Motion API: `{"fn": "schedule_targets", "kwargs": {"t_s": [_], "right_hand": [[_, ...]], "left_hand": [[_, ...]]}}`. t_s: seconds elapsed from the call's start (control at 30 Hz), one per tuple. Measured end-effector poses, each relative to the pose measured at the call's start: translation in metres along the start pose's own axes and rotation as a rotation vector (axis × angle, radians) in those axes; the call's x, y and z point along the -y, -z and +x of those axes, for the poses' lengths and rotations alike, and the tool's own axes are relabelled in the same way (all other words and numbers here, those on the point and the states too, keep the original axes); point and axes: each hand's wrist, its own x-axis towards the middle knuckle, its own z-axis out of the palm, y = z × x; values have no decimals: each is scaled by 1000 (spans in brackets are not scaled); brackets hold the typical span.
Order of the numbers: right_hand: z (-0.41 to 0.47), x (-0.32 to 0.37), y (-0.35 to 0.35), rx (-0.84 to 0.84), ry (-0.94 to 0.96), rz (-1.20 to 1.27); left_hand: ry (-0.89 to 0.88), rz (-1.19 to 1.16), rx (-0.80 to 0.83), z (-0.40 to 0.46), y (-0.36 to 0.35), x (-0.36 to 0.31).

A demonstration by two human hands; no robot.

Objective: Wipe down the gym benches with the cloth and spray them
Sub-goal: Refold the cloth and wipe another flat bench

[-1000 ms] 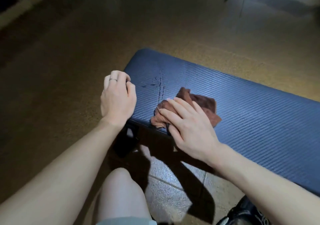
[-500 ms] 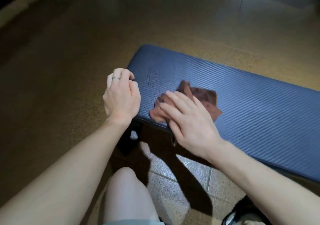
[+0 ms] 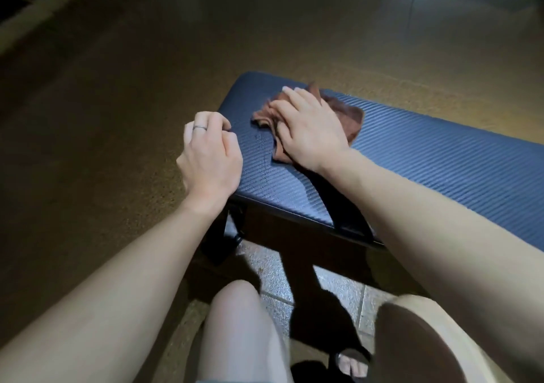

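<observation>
A dark blue ribbed bench pad [image 3: 426, 170] runs from the middle of the view to the right edge. A crumpled brown cloth [image 3: 344, 111] lies on its left end, near the far edge. My right hand [image 3: 309, 129] lies flat on the cloth with fingers straight, pressing it onto the pad. My left hand [image 3: 210, 153], with a ring on one finger, rests at the pad's left end with its fingers curled over the edge. No spray bottle is in view.
The bench's dark frame and leg [image 3: 226, 235] stand under the left end, over pale floor tiles [image 3: 276, 267]. Brown speckled flooring [image 3: 117, 117] spreads to the left and beyond. My knees [image 3: 238, 323] and a sandalled foot [image 3: 351, 365] are at the bottom.
My right hand has slid the cloth across the pad from the near edge to the far edge. My left hand has stayed on the bench's left end.
</observation>
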Motion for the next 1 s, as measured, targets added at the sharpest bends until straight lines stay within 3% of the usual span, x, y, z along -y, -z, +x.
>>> {"fn": "schedule_targets", "kwargs": {"t_s": [0.1, 0.3, 0.43, 0.7, 1.0], "right_hand": [[2, 5, 2, -26, -6, -1], [-89, 26, 10, 75, 247, 81], [-47, 4, 9, 108, 414, 48], [89, -3, -4, 43, 248, 40], [33, -99, 21, 28, 38, 112]], "left_hand": [[-5, -18, -3, 0, 1, 0], [9, -26, -11, -2, 1, -1], [52, -53, -19, -2, 1, -3], [55, -40, -38, 1, -1, -3], [38, -50, -63, 1, -1, -3]]}}
